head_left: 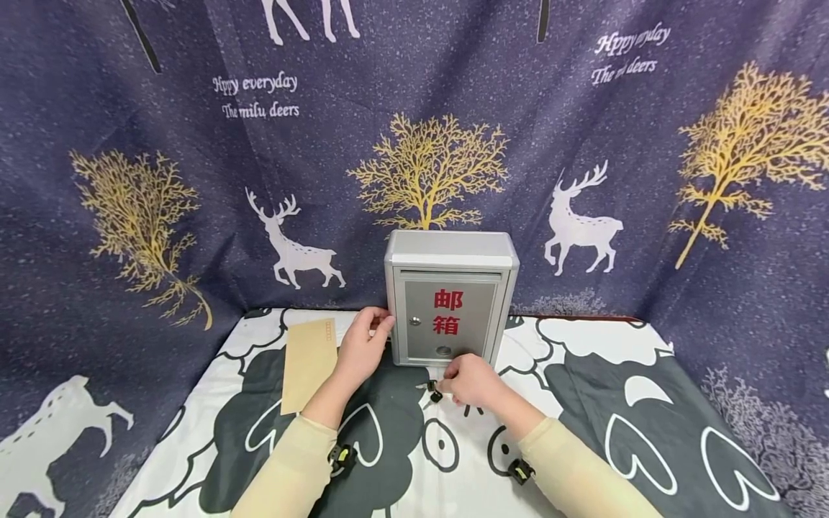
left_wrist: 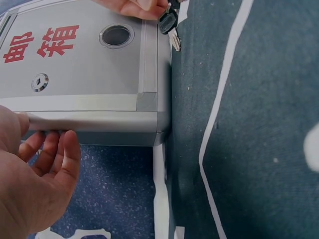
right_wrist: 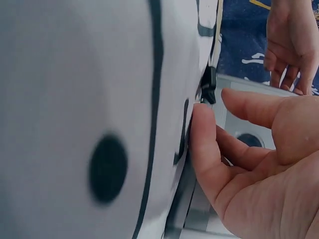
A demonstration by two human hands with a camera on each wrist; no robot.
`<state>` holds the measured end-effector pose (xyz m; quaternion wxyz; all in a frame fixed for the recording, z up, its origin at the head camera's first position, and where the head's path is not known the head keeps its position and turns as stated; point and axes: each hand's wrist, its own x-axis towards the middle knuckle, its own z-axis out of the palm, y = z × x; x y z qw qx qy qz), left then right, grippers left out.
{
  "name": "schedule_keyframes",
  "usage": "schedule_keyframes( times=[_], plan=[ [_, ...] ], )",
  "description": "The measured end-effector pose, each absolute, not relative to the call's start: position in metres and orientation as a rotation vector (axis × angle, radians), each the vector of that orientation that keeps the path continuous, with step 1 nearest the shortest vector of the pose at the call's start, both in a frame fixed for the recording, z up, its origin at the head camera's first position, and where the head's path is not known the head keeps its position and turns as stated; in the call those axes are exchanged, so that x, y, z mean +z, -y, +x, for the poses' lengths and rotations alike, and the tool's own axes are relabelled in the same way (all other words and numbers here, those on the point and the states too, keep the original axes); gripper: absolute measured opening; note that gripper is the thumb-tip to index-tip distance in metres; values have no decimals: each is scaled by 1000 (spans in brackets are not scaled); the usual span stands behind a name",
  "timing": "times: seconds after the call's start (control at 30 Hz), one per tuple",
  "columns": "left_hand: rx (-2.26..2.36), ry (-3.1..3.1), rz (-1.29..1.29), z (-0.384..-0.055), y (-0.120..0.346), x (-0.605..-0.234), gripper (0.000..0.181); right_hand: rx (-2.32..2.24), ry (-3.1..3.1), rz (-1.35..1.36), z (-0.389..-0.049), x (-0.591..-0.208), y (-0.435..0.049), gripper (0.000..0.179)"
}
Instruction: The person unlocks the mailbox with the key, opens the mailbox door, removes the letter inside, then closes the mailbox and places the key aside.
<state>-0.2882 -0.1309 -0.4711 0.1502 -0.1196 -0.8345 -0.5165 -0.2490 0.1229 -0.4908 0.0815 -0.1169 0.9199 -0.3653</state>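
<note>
A silver metal mailbox [head_left: 479, 324] with red characters and a round lock on its door stands upright on the patterned cloth. My left hand [head_left: 364, 347] holds its left side, thumb at the front edge and fingertips against the side wall [left_wrist: 109, 138]. In front of the mailbox's base, a small bunch of keys with black heads [head_left: 434, 392] lies on the cloth. My right hand [head_left: 476, 381] reaches down there, its index fingertip right at the keys. In the right wrist view, the thumb [right_wrist: 249, 105] and index finger stand apart beside a black key head [right_wrist: 209, 83].
A tan envelope [head_left: 309, 363] lies flat to the left of my left hand. Black-and-white cartoon cloth [head_left: 492, 496] covers the table. Close behind the mailbox hangs a dark blue curtain [head_left: 363, 86] printed with deer and golden trees.
</note>
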Motion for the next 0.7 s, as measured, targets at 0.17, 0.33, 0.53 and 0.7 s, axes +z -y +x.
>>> schedule_keyframes(
  times=[0.17,0.33,0.53,0.7],
  plan=[
    [-1460,2395,-356,-289,133,-472,23,-1107,-2752,-327,-248,-490,-137,15],
    [-1466,2391,-377,-290,138,-472,21,-1086,-2792,-283,-246,-486,-152,15],
    [-1482,2397,-414,-289,142,-469,26,-998,-2873,-234,-245,-481,-173,20],
    [-1480,2404,-410,-286,148,-464,34,-994,-2889,-215,-244,-477,-195,25]
  ],
)
